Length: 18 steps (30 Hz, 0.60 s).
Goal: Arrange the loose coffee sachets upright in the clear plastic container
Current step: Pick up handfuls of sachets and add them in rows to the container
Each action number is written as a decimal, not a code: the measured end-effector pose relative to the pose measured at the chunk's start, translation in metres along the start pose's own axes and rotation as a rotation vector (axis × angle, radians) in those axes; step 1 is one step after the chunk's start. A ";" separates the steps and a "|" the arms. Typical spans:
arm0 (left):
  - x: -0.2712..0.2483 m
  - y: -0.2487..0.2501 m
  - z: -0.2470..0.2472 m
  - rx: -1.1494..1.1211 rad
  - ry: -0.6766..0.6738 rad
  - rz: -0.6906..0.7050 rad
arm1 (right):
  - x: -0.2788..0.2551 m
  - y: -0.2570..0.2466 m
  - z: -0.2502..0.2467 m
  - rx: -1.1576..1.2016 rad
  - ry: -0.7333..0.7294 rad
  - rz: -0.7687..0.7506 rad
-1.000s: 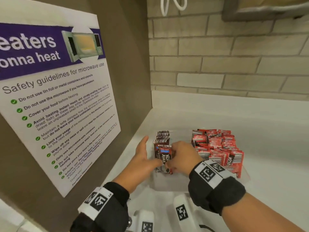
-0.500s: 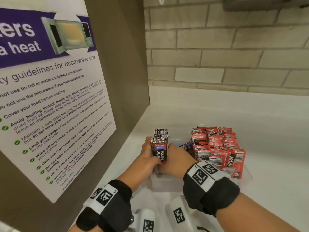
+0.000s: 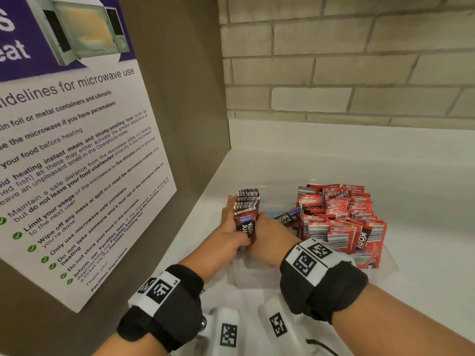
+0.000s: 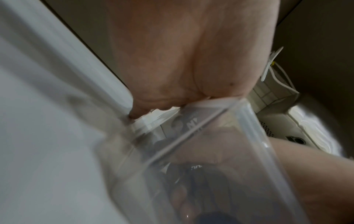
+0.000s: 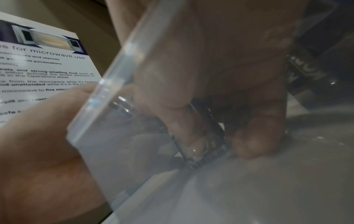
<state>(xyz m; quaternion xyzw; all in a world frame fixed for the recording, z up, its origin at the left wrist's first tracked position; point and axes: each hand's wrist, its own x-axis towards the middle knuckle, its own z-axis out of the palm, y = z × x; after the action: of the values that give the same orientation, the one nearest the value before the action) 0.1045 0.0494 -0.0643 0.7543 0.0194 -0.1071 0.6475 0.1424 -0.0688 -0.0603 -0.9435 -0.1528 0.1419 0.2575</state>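
Left hand (image 3: 230, 232) flat against outer side of dark sachet row (image 3: 246, 214), fingers straight, bracing. Right hand (image 3: 270, 237) pinches front dark sachet (image 3: 248, 228), seating it upright at left end of clear plastic container (image 3: 385, 263) on counter (image 3: 424, 188). Advice: squeeze row square, press bottoms down. One dark sachet (image 3: 286, 219) lies loose mid-container; red sachets (image 3: 341, 214) packed beyond, right.

The right hand (image 3: 270, 233), which had gripped the front dark sachet (image 3: 247, 226) from above, moved down along the stack's right side. The left hand (image 3: 230, 231) closed in against the stack's left side (its fingers lay flat). One dark loose sachet (image 3: 288, 219) came into sight beside the red sachets (image 3: 341, 214).
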 end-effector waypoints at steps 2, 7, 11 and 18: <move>0.000 0.001 0.001 0.001 0.006 -0.014 | -0.002 0.000 0.000 0.007 -0.022 0.001; 0.000 0.000 0.001 0.029 -0.004 -0.017 | -0.006 0.000 -0.001 0.022 -0.067 -0.001; 0.001 0.001 0.001 0.047 0.012 0.001 | -0.005 -0.001 -0.001 0.014 -0.076 0.009; -0.003 0.002 0.002 -0.006 0.027 -0.041 | -0.004 -0.002 -0.006 -0.022 -0.099 0.006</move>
<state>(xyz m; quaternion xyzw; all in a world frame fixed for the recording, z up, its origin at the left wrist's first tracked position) 0.1013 0.0474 -0.0617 0.7532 0.0439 -0.1103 0.6470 0.1403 -0.0716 -0.0537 -0.9385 -0.1641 0.1877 0.2388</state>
